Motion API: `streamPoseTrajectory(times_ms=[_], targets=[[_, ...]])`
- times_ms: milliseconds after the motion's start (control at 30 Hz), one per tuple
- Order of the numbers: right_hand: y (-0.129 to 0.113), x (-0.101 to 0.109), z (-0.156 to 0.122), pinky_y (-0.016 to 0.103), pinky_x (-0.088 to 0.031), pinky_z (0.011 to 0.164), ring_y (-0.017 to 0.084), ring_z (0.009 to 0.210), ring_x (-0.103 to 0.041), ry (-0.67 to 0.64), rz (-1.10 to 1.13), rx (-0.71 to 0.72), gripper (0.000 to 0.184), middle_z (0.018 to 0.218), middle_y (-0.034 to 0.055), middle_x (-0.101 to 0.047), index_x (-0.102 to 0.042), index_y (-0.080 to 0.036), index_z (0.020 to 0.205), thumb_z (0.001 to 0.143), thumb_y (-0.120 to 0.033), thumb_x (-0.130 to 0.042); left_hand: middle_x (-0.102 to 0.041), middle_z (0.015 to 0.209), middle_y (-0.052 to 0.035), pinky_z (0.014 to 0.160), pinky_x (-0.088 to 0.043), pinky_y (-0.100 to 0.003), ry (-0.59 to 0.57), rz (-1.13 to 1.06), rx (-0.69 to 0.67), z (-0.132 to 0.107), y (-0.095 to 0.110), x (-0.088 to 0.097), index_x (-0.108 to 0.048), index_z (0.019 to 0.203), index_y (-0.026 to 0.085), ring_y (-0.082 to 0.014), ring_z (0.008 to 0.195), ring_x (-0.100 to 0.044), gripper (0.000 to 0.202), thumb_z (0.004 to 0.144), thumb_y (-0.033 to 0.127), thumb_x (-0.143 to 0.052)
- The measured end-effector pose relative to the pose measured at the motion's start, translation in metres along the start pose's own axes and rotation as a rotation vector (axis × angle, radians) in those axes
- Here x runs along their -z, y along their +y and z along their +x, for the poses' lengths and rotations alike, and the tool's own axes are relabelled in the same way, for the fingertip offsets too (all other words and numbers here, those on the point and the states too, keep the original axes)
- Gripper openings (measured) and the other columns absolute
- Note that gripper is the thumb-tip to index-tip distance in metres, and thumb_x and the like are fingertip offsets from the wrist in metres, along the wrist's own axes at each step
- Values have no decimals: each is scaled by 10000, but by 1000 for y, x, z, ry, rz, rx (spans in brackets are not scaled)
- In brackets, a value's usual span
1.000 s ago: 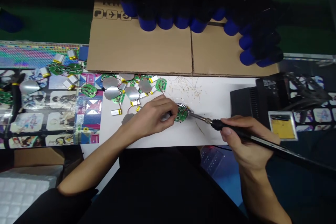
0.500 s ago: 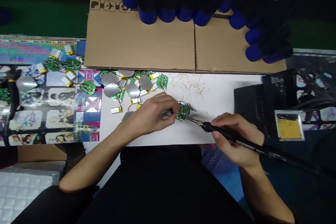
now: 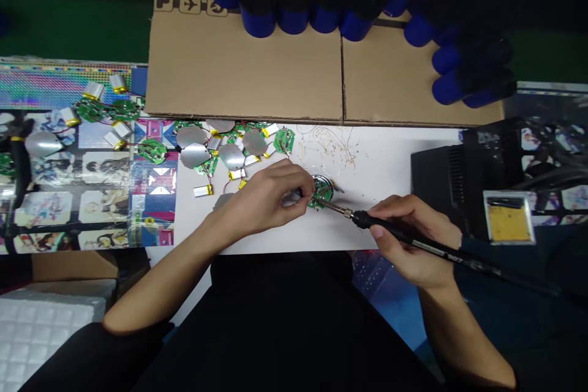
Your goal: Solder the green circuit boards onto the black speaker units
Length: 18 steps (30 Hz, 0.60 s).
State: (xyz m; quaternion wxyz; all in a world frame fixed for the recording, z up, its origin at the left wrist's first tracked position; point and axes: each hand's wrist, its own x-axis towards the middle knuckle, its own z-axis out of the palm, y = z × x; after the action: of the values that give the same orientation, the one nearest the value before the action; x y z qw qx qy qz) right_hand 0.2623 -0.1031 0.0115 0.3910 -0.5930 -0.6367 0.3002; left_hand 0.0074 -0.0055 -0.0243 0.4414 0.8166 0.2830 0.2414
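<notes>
A white sheet point(image 3: 376, 162) covers the bench between printed posters point(image 3: 92, 196) and a black solder station point(image 3: 441, 171), with a cardboard box point(image 3: 243, 73) behind; the left hand point(image 3: 266, 199) pinches a green circuit board point(image 3: 320, 194) lying mid-sheet; the right hand point(image 3: 413, 239) is wrapped around a soldering iron point(image 3: 478, 266), whose tip sits on the board, further left than 1 second ago.

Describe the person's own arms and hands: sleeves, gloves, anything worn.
The left hand and the right hand are ungloved, with no ring or watch showing. A black sleeve covers the left arm down to about the elbow; the forearm below is uncovered. No sleeve shows on the right forearm.
</notes>
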Motion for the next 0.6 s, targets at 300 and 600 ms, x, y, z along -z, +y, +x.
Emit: streamPoseTrajectory(times_ms=[300,600], targets=[[4,0,0,239,-592,516,159,598,-739,17,-1,25,92,771,4,-794,-744,-234,897,824,-193,-783,-759,986,-41,924,-516,-340,-4,8,-7,0,-2,0,-677,921,193,-200,950,-693,141,956,93,-584],[4,-12,-10,282,-518,399,177,536,-709,421,188,54,236,782,12,-753,-741,-218,1095,939,-387,-794,-755,979,-33,927,-515,-338,3,5,-23,-1,-2,0,-681,917,177,-184,929,-692,130,955,82,-601]])
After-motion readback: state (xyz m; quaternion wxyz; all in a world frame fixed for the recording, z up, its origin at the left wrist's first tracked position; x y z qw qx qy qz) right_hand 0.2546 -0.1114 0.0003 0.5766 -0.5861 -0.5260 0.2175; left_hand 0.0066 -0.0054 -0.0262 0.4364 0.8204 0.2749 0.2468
